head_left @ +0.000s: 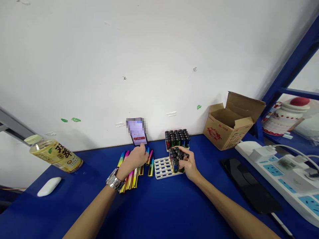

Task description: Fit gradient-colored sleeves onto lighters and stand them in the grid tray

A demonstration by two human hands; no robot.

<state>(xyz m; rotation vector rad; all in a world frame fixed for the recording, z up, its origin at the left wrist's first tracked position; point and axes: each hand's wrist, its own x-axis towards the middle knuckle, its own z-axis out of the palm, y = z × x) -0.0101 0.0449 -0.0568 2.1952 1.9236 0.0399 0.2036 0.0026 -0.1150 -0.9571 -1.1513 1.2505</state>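
My left hand (134, 158), a metal watch (115, 180) on its wrist, is over a spread of shiny rainbow-coloured flat tubes (130, 181). Its fingers are curled, and what they hold, if anything, is hidden. One fingertip overlaps the lower edge of a phone (137, 131) leaning on the wall. My right hand (189, 165) is closed around the right side of a cluster of dark-topped metallic tubes (175, 166). These stand upright in a white slotted tray (163, 168), whose left slots are bare. Short coloured tubes (151, 167) lie between the left hand and the tray.
Behind stands a second block of dark-topped tubes (177, 137). An open cardboard box (225, 124), a black phone (249, 186) and a power strip (281, 181) are at right. At left are a drink bottle (58, 154) and a white case (49, 186).
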